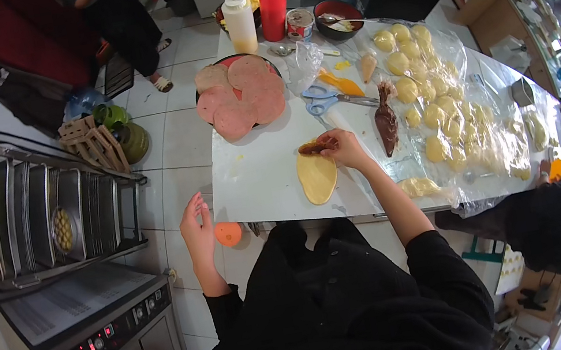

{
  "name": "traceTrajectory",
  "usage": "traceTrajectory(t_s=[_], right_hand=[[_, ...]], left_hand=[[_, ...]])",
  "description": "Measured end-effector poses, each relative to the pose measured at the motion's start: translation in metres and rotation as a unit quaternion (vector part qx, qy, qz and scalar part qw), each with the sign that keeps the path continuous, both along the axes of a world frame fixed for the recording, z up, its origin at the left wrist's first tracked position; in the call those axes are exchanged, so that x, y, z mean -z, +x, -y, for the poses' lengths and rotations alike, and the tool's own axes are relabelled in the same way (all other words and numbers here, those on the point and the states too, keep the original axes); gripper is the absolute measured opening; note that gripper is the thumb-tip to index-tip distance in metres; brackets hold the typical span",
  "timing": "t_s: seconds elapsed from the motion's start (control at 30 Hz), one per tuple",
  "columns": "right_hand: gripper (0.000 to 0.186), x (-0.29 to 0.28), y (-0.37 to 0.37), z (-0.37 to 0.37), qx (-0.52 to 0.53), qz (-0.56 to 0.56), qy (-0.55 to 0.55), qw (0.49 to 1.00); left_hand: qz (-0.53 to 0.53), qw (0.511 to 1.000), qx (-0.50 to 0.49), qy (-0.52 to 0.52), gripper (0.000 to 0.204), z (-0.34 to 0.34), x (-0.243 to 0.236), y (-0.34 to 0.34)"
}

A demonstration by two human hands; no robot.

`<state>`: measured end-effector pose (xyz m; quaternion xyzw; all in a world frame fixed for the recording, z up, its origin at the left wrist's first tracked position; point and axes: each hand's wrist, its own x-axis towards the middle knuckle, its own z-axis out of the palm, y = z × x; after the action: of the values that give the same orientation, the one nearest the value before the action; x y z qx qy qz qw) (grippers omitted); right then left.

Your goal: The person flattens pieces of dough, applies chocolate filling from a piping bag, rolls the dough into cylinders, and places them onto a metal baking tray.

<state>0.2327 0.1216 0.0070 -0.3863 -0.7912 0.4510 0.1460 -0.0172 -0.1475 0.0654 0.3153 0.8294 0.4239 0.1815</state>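
Note:
On the white table lies a flattened oval of yellow dough (318,177), its narrow end toward me. My right hand (343,147) is closed on the right end of a short brown sausage-shaped piece (313,148), which lies across the dough's far end. My left hand (196,226) hangs off the table's left front corner, empty, its fingers stretched out. To the right of the dough is a piping bag with dark brown filling (386,120). Beyond it are light blue scissors (331,98) and an orange spatula (341,82).
Round dough balls (422,88) sit under clear plastic on the right. Pink meat slices (245,99) fill a dark plate at far left, near a white squeeze bottle (239,22) and a red one (275,9). A tray rack (41,207) and an oven (111,337) stand left.

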Motion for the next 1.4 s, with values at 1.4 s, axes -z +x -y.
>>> traceTrajectory(t_s=[1.4], right_hand=[[0.017,-0.067,0.049,-0.014,0.123,-0.493,-0.237,0.828]], left_hand=[[0.02,0.998,0.02,0.052,0.025,-0.03,0.025,0.015]])
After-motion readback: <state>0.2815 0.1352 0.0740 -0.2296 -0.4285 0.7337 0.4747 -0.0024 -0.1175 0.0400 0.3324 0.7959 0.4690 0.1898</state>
